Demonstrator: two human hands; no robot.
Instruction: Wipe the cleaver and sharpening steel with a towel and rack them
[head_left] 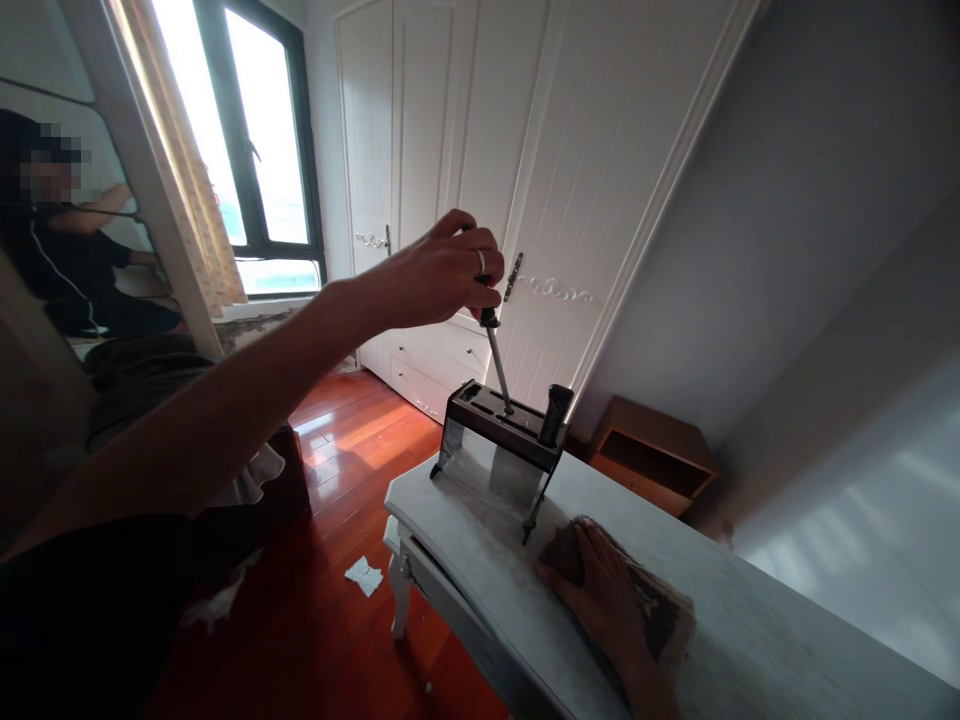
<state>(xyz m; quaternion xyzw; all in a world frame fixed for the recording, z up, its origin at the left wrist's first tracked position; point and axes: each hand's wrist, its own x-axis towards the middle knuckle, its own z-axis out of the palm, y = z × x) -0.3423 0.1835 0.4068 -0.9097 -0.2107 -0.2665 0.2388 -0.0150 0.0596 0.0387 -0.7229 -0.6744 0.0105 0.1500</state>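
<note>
My left hand [461, 262] is closed round the black handle of a sharpening steel [499, 362], a slim grey rod with a small guard. The rod slants down, its lower end at the slotted top of a knife block [491, 425]. Dark frame and clear sides make up the block, which stands on a white table [765, 590]. A black handle [556, 412] sticks up from its right end. To the block's near right, my right hand [600, 590] rests on a folded dark grey cloth [664, 610] with a tan edge, thumb and fingers curled over it.
A white wardrobe [465, 150] stands behind the table, near a window [262, 140]. In the right corner is a brown nightstand [652, 455]. A crumpled white paper [365, 576] lies on the red wooden floor [337, 480]. At left, a mirror [75, 230] shows a person.
</note>
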